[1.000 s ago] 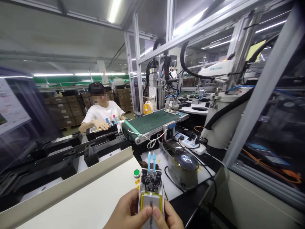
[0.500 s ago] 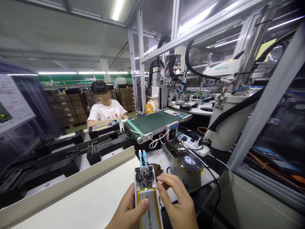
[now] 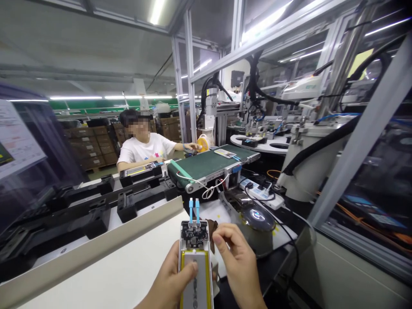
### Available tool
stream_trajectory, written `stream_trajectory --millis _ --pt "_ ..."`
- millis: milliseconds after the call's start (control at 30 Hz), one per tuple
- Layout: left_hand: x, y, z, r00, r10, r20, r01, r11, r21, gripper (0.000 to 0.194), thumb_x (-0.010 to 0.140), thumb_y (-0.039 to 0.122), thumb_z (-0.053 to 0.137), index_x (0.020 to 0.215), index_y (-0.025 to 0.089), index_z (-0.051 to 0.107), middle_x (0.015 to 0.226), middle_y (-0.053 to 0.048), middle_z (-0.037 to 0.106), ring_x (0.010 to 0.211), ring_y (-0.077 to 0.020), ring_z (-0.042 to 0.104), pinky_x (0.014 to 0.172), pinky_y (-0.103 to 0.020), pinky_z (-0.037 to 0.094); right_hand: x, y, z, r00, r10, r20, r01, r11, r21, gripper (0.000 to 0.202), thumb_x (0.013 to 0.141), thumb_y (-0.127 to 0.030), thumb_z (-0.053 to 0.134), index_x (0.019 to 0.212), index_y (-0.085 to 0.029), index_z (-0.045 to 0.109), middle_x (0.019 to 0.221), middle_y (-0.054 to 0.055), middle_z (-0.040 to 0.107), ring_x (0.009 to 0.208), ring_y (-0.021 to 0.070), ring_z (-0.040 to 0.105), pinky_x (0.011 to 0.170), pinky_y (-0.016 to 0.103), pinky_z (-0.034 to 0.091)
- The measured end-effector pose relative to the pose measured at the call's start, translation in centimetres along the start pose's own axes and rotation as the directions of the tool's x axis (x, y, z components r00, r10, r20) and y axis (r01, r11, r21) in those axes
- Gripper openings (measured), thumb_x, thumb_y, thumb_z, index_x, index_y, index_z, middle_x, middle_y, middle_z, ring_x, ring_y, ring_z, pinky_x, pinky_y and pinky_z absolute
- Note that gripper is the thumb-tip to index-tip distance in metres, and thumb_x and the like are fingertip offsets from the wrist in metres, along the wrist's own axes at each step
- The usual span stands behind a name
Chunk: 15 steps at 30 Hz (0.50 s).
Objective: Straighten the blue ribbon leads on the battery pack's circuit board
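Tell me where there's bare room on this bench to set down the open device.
The white tabletop left of the left hand, below the beige raised rail, looks bare. Right of the right hand it is crowded: a round-topped grey unit, black cables and a white power strip.

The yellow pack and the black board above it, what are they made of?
The pack looks like shiny yellow film around a grey foil pouch: it gleams. The board looks like matt black circuit board with small metal parts. Left hand holds both.
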<state>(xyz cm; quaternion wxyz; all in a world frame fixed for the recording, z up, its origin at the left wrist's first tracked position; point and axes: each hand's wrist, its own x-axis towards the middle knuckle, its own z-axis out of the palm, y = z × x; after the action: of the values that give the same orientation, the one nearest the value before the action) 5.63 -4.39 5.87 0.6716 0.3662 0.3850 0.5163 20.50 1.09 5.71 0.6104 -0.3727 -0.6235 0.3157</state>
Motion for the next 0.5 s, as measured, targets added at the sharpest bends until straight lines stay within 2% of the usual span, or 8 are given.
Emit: stream_trajectory --millis 100,267,367,500 --pt "0.0 -0.1 0.2 1.0 -0.014 -0.022 0.013 0.999 -0.043 0.046 0.078 0.036 0.072 0.111 0.019 0.046 0.093 -0.01 0.073 0.086 -0.0257 0.069 0.068 -0.031 0.049 -0.4 0.5 -0.2 1.0 0.012 -0.004 -0.012 0.999 0.03 0.011 0.087 -0.029 0.06 0.08 -0.02 0.064 0.087 0.003 0.061 0.084 0.0149 0.06 0.075 0.024 0.05" --pt "-0.1 -0.2 0.3 0.997 -0.027 -0.078 0.021 0.996 -0.086 0.049 0.08 0.033 0.072 0.116 0.02 0.042 0.099 -0.01 0.073 0.085 -0.0249 0.07 0.069 -0.033 0.05 -0.7 1.4 -0.1 0.981 0.084 0.175 -0.091 0.995 0.031 0.018 0.082 -0.03 0.066 0.098 -0.023 0.07 0.093 0.004 0.063 0.078 0.0138 0.06 0.072 0.025 0.054" --pt "-0.1 0.1 0.4 0.998 -0.031 -0.061 0.027 0.997 -0.066 0.053 0.078 0.033 0.074 0.116 0.019 0.041 0.098 -0.01 0.073 0.084 -0.024 0.07 0.069 -0.032 0.05 -0.6 1.6 -0.1 0.967 0.118 0.226 -0.135 0.989 0.064 0.014 0.083 -0.031 0.065 0.093 -0.024 0.073 0.089 0.003 0.061 0.081 0.0148 0.061 0.067 0.024 0.055" --pt "0.0 0.2 0.3 0.999 -0.029 -0.042 0.028 0.999 -0.024 0.05 0.078 0.033 0.074 0.114 0.018 0.043 0.092 -0.009 0.074 0.079 -0.0217 0.069 0.068 -0.03 0.05 -0.7 1.5 -0.2 0.963 0.091 0.255 -0.116 0.99 0.085 0.009 0.083 -0.028 0.066 0.086 -0.025 0.073 0.085 0.002 0.058 0.076 0.0134 0.061 0.057 0.021 0.054"
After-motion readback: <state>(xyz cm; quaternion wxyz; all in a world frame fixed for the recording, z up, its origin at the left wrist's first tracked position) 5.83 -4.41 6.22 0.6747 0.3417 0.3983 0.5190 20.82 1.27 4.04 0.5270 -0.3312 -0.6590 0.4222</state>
